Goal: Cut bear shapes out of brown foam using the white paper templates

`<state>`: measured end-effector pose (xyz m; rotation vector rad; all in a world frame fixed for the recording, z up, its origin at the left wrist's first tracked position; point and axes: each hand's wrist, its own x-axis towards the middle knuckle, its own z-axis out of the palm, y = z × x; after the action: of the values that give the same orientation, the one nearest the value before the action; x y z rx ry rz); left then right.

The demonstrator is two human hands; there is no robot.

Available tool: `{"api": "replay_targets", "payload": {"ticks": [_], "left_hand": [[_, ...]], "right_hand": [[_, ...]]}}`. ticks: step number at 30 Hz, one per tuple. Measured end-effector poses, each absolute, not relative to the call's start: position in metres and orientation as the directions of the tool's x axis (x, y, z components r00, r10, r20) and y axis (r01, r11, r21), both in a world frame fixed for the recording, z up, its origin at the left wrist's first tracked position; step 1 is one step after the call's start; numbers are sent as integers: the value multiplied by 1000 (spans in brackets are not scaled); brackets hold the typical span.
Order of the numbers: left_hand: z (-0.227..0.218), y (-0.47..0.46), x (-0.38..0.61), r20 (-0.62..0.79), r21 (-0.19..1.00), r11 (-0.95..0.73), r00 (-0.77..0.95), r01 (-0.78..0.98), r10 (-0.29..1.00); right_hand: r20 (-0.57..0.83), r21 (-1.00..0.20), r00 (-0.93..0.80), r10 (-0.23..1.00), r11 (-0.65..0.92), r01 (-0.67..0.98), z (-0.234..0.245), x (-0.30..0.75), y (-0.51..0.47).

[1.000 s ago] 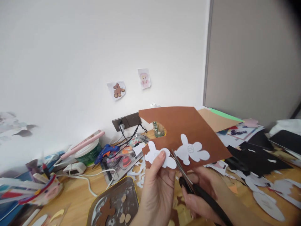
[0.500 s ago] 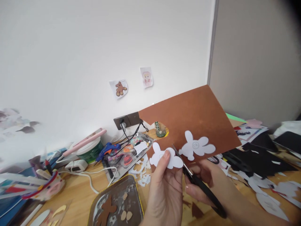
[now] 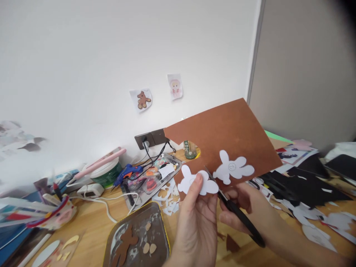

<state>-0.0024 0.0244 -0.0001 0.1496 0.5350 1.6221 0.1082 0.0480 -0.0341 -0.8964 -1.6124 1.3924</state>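
Observation:
A large brown sheet [image 3: 222, 129], notched on its left side, is held up in front of me. Two white paper cutouts shaped like bears lie on it. My left hand [image 3: 196, 218] pinches the sheet's lower left part, its thumb pressing on the left cutout [image 3: 185, 183]. Black-handled scissors [image 3: 236, 211] are gripped in my right hand [image 3: 247, 207]. Their blades point up and left, between the left cutout and the right cutout [image 3: 233, 167], which bears a circled number 2. Part of the blades is hidden by the sheet.
A dark tray [image 3: 139, 233] with brown and tan cut pieces lies in front. Left of it stand a pen holder [image 3: 55, 215] and a blue glue gun [image 3: 128, 172]. Black sheets [image 3: 308, 183] and white scraps [image 3: 317, 233] cover the right side. A jar [image 3: 190, 150] is behind the brown sheet.
The hands, sheet and scissors keep nearly the same arrangement, with the sheet turned slightly. The camera view has shifted a little. The scissor blades remain between the two cutouts.

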Motion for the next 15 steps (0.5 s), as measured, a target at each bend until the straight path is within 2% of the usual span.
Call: {"api": "replay_targets", "payload": {"ticks": [8,15], "left_hand": [[-3,24,-4,-253,409,-36,-152,-912,955],[-2,25,-4,-238,425,-38,-153,-904,959]], "right_hand": [[119,-985,-400,909,158,66,-33,111,49],[110,-990,-406,907,136,34,-30,112,50]]}}
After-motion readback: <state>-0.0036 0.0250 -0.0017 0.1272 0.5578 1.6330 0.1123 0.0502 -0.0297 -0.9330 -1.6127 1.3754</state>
